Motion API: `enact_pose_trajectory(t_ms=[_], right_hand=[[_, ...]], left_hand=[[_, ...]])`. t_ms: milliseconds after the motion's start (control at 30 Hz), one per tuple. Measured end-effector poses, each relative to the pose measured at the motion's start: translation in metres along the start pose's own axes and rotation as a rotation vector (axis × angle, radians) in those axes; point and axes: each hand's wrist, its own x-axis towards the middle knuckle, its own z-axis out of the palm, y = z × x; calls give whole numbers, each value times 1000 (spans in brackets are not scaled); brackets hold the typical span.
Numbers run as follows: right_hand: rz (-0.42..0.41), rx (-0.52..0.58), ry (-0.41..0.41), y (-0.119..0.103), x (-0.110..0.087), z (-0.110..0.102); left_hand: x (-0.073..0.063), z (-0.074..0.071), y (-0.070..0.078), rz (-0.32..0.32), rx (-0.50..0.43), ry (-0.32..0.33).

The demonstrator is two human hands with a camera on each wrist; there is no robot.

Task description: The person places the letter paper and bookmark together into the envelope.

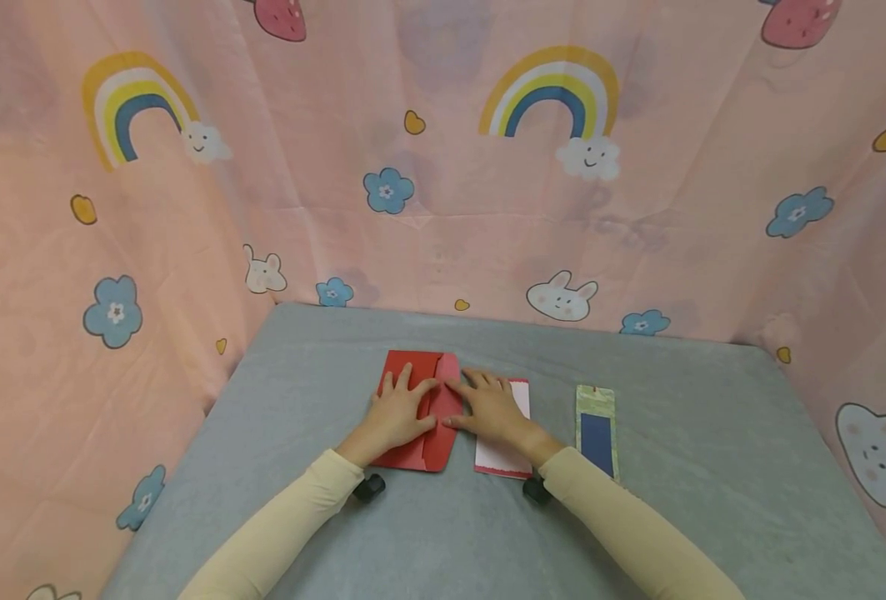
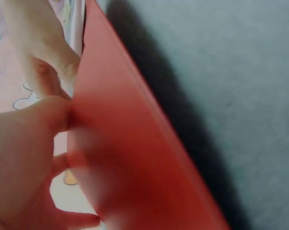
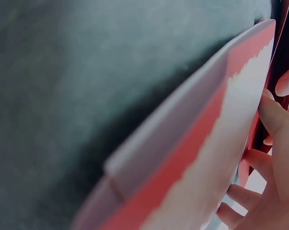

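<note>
A red envelope (image 1: 410,360) lies flat on the grey cloth, its pinkish-red flap (image 1: 438,446) along the right side. My left hand (image 1: 396,414) rests on it with fingers spread, the thumb near the flap's edge. From the right, my right hand (image 1: 493,412) touches the flap with thumb and forefinger tips, its fingers fairly straight. Under that hand lies a white card with ragged red borders (image 1: 501,458), partly covered by the hand and wrist. The right wrist view shows this card (image 3: 206,158) close up, seemingly made of more than one layer.
To the right lies a narrow green strip (image 1: 596,404) with a dark blue rectangle, its lower end close to my right sleeve (image 1: 615,508). The table (image 1: 698,417) has a grey cloth. Behind and beside it hangs a pink curtain (image 1: 443,250) with rainbows and rabbits.
</note>
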Motion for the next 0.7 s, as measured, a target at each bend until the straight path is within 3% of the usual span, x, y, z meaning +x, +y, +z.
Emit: enact_pose_trajectory(t_ms=[367, 700], right_hand=[[-3, 11, 22, 0, 0, 1], [-13, 43, 34, 1, -2, -1]], left_hand=[[-4, -5, 5, -10, 149, -7], [-4, -5, 5, -15, 158, -9]])
